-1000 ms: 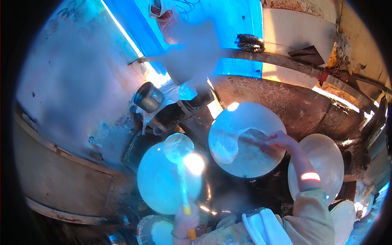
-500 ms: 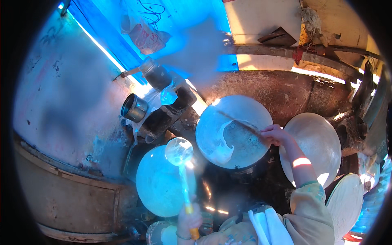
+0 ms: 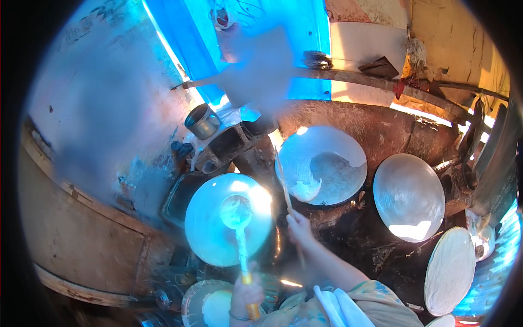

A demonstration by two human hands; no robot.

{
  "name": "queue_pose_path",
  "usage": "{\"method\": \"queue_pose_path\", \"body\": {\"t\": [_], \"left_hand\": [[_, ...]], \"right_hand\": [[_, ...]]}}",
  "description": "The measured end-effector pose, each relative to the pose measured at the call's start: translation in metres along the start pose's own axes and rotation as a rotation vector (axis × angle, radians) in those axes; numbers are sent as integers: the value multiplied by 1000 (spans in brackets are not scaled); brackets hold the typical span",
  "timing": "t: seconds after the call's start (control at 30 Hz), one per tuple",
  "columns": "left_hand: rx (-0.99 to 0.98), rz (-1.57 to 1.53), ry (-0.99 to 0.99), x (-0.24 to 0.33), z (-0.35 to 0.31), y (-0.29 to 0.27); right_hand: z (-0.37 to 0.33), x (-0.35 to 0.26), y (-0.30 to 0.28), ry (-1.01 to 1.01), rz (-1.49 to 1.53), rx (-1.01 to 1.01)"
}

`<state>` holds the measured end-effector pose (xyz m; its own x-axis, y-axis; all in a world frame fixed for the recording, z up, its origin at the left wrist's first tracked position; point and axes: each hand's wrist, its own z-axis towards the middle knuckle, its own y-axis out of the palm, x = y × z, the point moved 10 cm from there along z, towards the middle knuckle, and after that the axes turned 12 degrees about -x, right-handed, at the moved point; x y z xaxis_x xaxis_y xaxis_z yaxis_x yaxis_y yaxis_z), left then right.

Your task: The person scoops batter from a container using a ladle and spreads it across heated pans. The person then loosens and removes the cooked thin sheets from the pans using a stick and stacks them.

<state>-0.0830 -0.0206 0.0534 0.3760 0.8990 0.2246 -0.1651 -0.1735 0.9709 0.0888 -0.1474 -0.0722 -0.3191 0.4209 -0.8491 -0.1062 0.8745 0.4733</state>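
Ladle (image 3: 236, 211), left of centre: left hand (image 3: 248, 294) wrapped round handle (image 3: 247, 278); best held level. Stick (image 3: 284, 182), centre: right hand (image 3: 299, 227) gripping; best angled clear of smeared pan (image 3: 333, 177).

A grey smear (image 3: 259, 68) blurs the blue sheet (image 3: 313, 32) — no telling what sits behind it. At the dark hearth's (image 3: 376, 240) far left corner, the metal pot (image 3: 204, 125) hides its bottom in shadow. The ladle (image 3: 236, 211) covers part of the pale round pan (image 3: 210, 240). Near edge: left hand (image 3: 248, 294) hazy, a white-filled bowl (image 3: 188, 308) cut off below. In the right hand (image 3: 298, 226), the stick (image 3: 284, 188) — lower end lost in blur.
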Motion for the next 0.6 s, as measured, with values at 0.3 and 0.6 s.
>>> {"method": "queue_pose_path", "body": {"t": [0.3, 0.6], "left_hand": [[-75, -95, -2, 9, -50, -1], [-77, -177, -77, -7, -24, 6]], "right_hand": [[-75, 6, -98, 174, -238, 295], [-74, 7, -83, -188, -901, 269]]}}
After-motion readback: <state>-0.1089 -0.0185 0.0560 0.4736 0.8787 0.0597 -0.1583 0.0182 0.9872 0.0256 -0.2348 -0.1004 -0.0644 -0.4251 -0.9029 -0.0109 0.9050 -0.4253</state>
